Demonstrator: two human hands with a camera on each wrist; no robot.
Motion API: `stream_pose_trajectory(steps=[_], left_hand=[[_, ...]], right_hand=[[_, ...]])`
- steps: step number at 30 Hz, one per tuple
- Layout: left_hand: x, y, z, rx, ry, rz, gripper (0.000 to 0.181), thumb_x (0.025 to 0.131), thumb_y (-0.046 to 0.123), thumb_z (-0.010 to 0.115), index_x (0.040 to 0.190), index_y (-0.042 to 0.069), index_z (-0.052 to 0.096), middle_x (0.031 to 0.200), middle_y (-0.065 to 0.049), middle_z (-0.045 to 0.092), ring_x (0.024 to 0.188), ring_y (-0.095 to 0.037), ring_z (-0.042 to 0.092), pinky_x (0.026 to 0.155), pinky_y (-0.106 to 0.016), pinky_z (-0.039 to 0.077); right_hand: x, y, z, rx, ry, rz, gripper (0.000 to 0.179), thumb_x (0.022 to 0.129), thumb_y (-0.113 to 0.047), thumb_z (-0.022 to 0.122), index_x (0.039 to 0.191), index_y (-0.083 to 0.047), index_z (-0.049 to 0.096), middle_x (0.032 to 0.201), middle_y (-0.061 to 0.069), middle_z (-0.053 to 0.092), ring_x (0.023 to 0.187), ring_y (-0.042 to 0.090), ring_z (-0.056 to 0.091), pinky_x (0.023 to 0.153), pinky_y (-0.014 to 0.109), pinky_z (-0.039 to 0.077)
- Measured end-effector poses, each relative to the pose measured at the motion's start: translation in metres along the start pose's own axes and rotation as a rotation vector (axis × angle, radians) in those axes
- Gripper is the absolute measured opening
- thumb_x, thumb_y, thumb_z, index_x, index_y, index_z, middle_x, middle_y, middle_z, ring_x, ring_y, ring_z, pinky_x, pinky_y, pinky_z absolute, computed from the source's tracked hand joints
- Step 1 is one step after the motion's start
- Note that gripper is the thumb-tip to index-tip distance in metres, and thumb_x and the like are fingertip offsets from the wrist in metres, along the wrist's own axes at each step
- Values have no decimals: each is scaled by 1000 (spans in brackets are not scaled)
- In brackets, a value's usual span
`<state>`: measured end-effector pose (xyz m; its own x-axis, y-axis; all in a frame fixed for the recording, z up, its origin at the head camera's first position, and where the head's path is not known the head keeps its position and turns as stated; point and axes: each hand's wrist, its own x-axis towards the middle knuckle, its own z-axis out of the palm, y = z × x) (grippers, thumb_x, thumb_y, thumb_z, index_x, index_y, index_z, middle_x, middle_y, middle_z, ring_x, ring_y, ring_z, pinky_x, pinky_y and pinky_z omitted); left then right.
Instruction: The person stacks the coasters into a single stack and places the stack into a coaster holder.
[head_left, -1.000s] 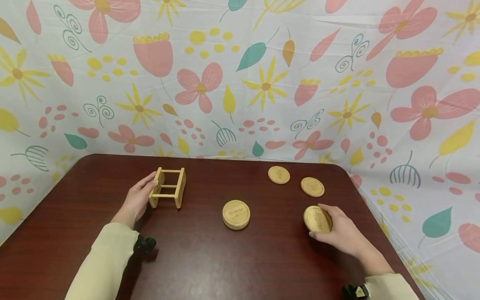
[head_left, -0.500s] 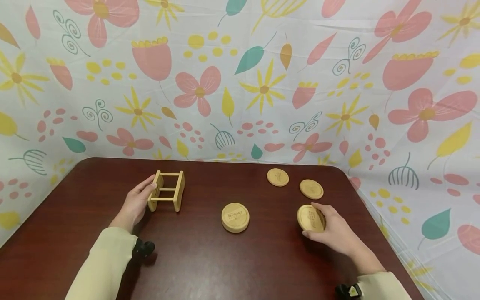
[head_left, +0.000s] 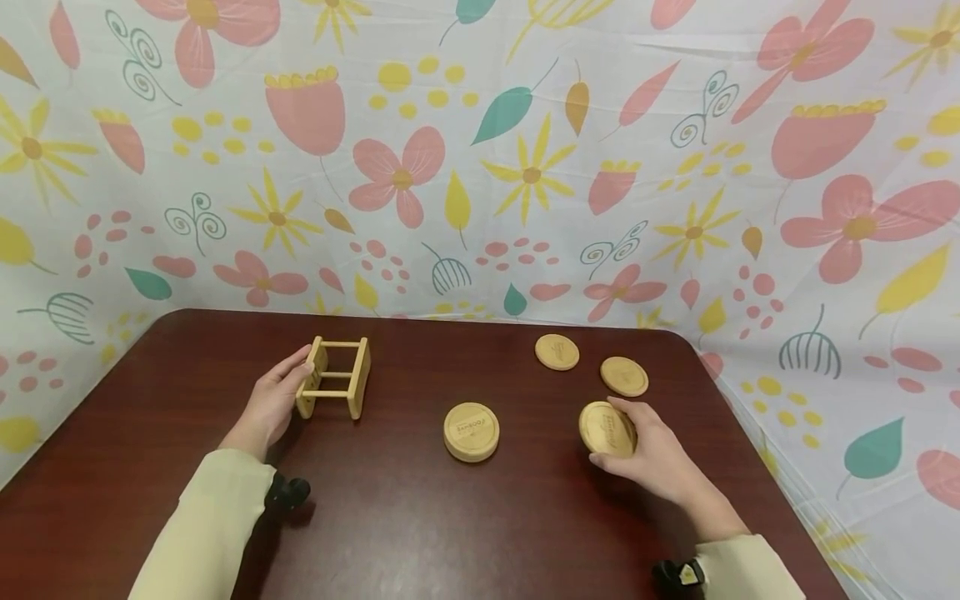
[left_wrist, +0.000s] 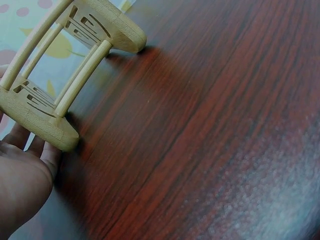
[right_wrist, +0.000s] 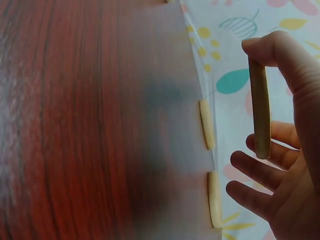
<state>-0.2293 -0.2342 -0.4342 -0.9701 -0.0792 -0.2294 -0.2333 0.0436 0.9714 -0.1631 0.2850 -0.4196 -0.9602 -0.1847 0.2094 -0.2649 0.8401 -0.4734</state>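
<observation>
1. Left hand point(head_left: 272, 402): fingers grip the near-side panel of the pale wooden open-frame rack point(head_left: 361, 379), which stands at table left, no discs in it.
2. Right hand point(head_left: 660, 454): thumb and fingers pinch a round pale wooden disc point(head_left: 606, 429), apparently off the dark red-brown wood table point(head_left: 420, 533).
3. Done, my read: mid-table disc stack point(head_left: 471, 429); count unclear.
4. Left: held disc unplaced; far-right disc point(head_left: 624, 377) and back disc point(head_left: 557, 352) lie flat, separate. Roughly midway.

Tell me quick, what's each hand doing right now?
Left hand: holding the little wooden rack by one side.
Right hand: holding one round wooden coaster by its edge.
</observation>
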Motion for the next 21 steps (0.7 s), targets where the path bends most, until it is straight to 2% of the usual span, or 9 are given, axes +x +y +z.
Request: stream_pose_trajectory(steps=[21], left_hand=[[0,1,0,0,5,2,57,98,40,47,150,28,27,159,-7,17,143,-24,22,117,-40,23]], right_hand=[[14,-19,14,41,-39,-45,87,66,-39,84,137,-7,45,127,10,52,110,24,53,88,44,46]])
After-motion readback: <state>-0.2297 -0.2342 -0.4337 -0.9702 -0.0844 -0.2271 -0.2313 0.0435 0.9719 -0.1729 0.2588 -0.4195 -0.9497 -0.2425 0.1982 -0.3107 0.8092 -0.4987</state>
